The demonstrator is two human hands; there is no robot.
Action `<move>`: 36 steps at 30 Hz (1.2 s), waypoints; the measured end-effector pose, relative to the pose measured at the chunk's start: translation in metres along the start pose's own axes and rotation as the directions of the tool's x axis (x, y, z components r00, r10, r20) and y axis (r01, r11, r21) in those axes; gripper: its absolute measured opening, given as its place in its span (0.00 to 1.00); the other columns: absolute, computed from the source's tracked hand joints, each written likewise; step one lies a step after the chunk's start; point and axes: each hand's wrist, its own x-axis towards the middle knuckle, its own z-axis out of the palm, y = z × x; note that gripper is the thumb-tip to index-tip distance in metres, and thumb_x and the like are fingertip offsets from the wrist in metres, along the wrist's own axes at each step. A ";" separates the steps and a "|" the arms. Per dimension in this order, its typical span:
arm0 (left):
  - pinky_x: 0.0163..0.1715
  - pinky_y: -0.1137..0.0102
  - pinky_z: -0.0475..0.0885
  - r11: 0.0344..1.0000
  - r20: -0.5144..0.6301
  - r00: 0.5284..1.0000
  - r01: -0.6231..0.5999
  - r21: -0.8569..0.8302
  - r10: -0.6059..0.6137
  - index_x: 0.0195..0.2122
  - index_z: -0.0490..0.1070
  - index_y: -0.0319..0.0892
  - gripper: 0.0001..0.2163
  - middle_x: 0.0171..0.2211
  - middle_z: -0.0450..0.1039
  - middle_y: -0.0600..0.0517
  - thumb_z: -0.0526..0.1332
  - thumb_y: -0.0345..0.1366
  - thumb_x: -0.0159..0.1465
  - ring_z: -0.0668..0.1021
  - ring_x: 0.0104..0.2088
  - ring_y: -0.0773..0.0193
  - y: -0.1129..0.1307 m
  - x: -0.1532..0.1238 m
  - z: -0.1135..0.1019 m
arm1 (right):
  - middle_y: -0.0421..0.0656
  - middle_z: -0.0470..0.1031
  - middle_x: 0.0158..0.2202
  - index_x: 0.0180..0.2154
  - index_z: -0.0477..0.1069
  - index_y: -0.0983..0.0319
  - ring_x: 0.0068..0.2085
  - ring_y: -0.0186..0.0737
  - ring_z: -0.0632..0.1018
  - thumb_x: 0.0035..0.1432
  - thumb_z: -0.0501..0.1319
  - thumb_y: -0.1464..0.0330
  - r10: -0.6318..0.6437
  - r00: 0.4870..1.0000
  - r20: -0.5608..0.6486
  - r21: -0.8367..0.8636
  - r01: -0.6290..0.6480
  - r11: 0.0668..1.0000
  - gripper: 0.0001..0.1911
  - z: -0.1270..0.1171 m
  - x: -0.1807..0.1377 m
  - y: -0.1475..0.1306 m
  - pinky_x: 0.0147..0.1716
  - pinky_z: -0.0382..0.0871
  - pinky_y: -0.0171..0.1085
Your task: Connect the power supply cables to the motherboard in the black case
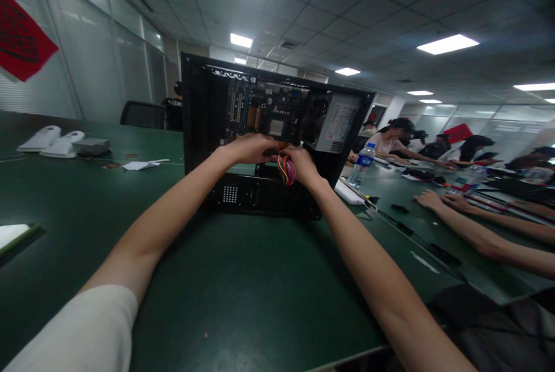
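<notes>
A black computer case (277, 207) stands open-sided on the green table, its inside facing me. Within it are a motherboard (281, 111) and, at the upper right, a grey power supply (337, 123). My right hand (302, 164) is closed around a bundle of coloured power cables (287, 171), whose loops hang below the fingers. Beside it, inside the case, my left hand (254, 149) has its fingers curled close to the right one, near the lower part of the motherboard. What the left fingertips grip, if anything, is hidden.
White objects (63, 144) and a grey box (91, 146) lie left on the table (243, 302). Folded paper (143, 165) lies nearer the case. At the right are a water bottle (363, 165), cables and another person's hand (429, 199). Several people sit farther back.
</notes>
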 end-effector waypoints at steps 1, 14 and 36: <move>0.37 0.67 0.70 1.000 -0.015 1.000 -0.011 0.000 0.011 0.52 0.78 0.47 0.13 0.49 0.81 0.47 0.60 0.43 0.70 0.82 0.45 0.56 -0.004 -0.001 0.004 | 0.51 0.82 0.49 0.48 0.82 0.61 0.51 0.48 0.81 0.71 0.60 0.56 0.041 0.998 0.048 -0.019 -0.040 0.999 0.18 -0.002 0.000 -0.002 0.49 0.71 0.38; 0.37 0.65 0.70 0.990 0.077 0.995 0.058 0.130 -0.068 0.48 0.81 0.46 0.14 0.49 0.81 0.47 0.57 0.41 0.70 0.82 0.46 0.53 -0.014 -0.003 0.015 | 0.59 0.82 0.47 0.52 0.81 0.61 0.52 0.59 0.82 0.70 0.49 0.42 0.446 0.860 0.247 -0.124 -0.428 0.895 0.36 -0.009 0.002 -0.015 0.45 0.73 0.42; 0.37 0.65 0.71 0.939 0.073 0.942 0.315 0.138 -0.327 0.50 0.83 0.49 0.15 0.44 0.85 0.47 0.60 0.43 0.69 0.83 0.43 0.52 -0.024 0.000 0.018 | 0.52 0.82 0.51 0.51 0.81 0.58 0.52 0.52 0.82 0.70 0.55 0.48 0.490 0.861 0.138 -0.013 -0.493 0.870 0.26 -0.005 0.008 -0.003 0.43 0.72 0.37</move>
